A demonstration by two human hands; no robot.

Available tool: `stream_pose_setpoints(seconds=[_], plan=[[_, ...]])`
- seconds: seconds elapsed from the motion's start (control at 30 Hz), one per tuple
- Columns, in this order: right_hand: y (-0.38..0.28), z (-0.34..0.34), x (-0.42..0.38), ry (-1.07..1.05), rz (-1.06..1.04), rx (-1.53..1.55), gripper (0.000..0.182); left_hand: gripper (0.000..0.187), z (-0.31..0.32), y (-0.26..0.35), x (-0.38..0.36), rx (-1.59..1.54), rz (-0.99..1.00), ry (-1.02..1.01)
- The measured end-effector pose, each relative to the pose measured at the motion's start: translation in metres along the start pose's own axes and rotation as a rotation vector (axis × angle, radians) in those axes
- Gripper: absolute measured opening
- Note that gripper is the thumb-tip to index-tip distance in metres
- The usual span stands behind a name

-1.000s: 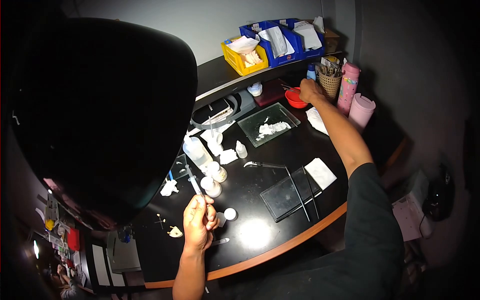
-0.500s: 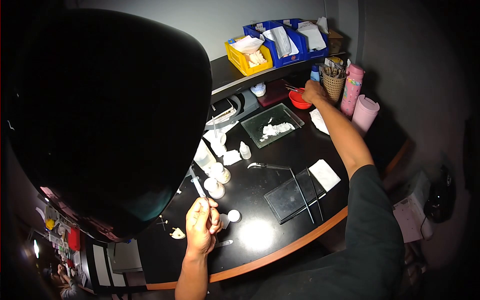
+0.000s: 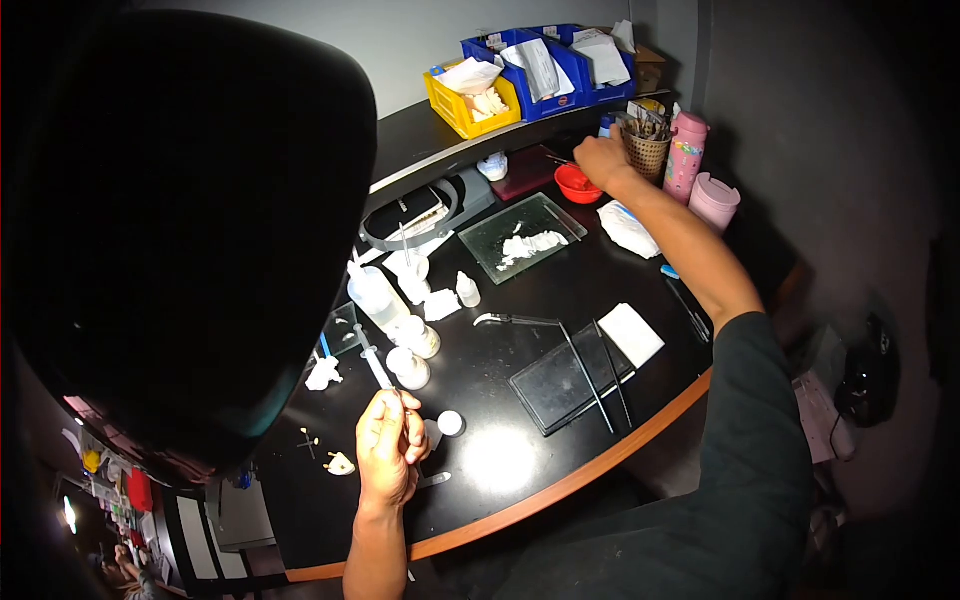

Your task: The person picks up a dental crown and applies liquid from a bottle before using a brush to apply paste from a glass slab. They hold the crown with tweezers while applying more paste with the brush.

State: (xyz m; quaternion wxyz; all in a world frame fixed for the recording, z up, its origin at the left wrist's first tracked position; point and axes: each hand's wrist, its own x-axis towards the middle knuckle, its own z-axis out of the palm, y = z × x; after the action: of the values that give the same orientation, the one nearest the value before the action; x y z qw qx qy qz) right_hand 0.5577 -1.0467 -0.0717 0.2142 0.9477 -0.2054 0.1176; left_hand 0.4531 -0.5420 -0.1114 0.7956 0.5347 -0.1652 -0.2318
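My left hand (image 3: 386,448) is closed around a thin syringe (image 3: 374,363) that points up and away over the black table (image 3: 520,480), close to two small white jars (image 3: 408,368). My right hand (image 3: 603,160) is stretched far across the table and rests at the rim of a small red bowl (image 3: 575,184), beside a woven basket of tools (image 3: 646,150). Whether its fingers hold anything is hidden.
A large dark shape (image 3: 180,230) blocks the left half of the view. On the table lie a glass tray with white material (image 3: 520,236), a dark glass slab (image 3: 565,380) with long metal tools, white pads, a squeeze bottle (image 3: 372,292) and pink flasks (image 3: 688,155). Yellow and blue bins (image 3: 530,70) sit on the shelf.
The view has shifted slightly. My left hand keeps the syringe in much the same spot; my right hand stays at the red bowl.
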Motion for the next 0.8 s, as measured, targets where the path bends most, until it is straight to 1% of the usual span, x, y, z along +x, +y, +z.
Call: stream_pose_setpoints(seconds=[0.07,0.1,0.2,0.27,0.3,0.4,0.43,0.53,0.57,0.67,0.8], plan=[[-0.002,0.011,0.003,-0.006,-0.057,-0.043,0.023,0.029,0.000,-0.002,0.001,0.037,0.013,0.014],[0.000,0.005,0.001,0.021,-0.015,-0.030,0.023,0.026,-0.002,-0.001,0.000,-0.002,0.008,0.014],[0.016,-0.016,-0.009,0.067,0.109,0.041,0.023,0.026,-0.004,0.000,0.000,-0.018,0.020,0.017],[0.030,-0.035,-0.029,0.126,0.134,0.084,0.020,0.026,-0.003,0.001,-0.001,-0.014,0.018,0.005],[0.038,-0.039,-0.038,0.114,0.097,0.066,0.018,0.026,-0.004,0.000,-0.001,-0.019,0.007,-0.006],[0.047,-0.044,-0.067,-0.018,0.051,0.094,0.016,0.026,-0.001,-0.001,-0.002,-0.018,-0.012,-0.026],[0.043,-0.046,-0.079,0.013,0.057,0.081,0.016,0.025,0.001,-0.002,-0.003,-0.014,-0.015,-0.031],[0.044,-0.030,-0.100,-0.042,-0.002,0.108,0.015,0.026,0.000,-0.005,-0.001,0.000,-0.019,-0.031],[0.046,-0.020,-0.100,-0.073,0.017,0.142,0.015,0.028,0.001,-0.007,-0.001,0.055,-0.012,-0.017],[0.043,-0.030,-0.112,-0.130,0.055,0.109,0.015,0.028,-0.001,-0.009,0.002,0.062,-0.006,-0.013],[0.045,-0.025,-0.115,-0.108,0.028,0.104,0.015,0.027,-0.002,-0.010,0.002,0.070,-0.018,-0.007]])
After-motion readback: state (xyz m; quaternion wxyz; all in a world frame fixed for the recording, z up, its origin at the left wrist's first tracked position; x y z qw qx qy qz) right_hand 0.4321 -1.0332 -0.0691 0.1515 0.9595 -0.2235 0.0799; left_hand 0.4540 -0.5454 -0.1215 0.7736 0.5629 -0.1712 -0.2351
